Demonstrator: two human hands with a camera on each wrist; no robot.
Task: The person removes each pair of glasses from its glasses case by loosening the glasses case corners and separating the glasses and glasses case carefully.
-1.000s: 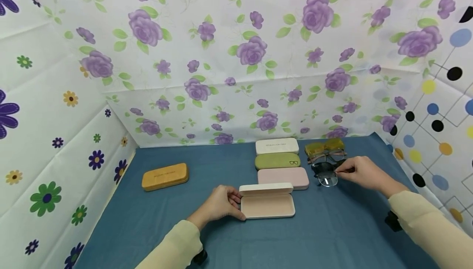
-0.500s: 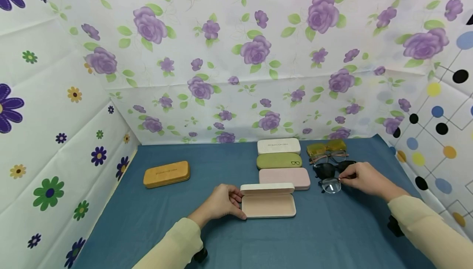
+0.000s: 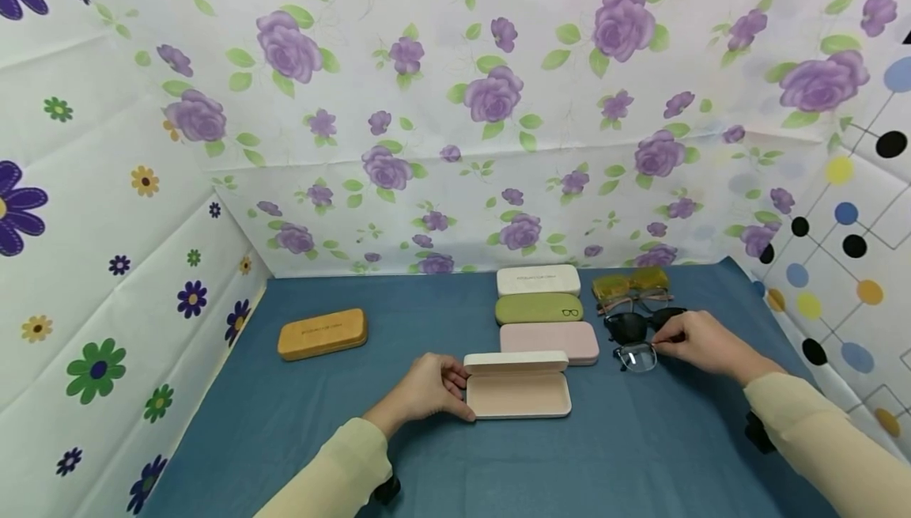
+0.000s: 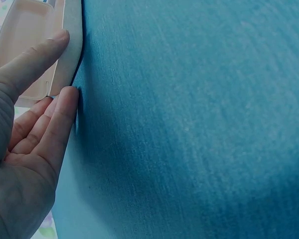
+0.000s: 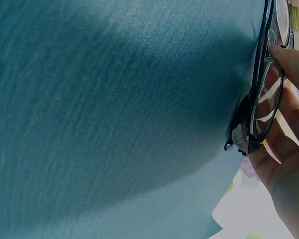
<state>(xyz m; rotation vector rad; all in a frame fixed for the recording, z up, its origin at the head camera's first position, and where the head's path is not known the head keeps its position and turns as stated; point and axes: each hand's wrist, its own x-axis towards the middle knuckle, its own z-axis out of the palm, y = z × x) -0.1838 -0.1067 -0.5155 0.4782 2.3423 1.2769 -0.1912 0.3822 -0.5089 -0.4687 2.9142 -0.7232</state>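
A white glasses case with a pale pink lining lies with its lid raised near the middle of the table. My left hand holds its left end, thumb at the front corner and fingers at the side; the left wrist view shows the thumb over the case's rim. My right hand pinches a pair of clear eyeglasses around the bridge, thumb in front and fingers behind the lenses in the right wrist view. Just behind them are black sunglasses. The fingers partly hide the right lens.
Behind the raised lid stand a pink case, a green case and a white case. Thin-framed glasses and yellow glasses lie back right. A yellow case sits at left. Patterned cloth walls enclose the blue table.
My right hand has brought the clear eyeglasses slightly toward the front, apart from the sunglasses, then nearly stopped. My left hand stays on the white case.
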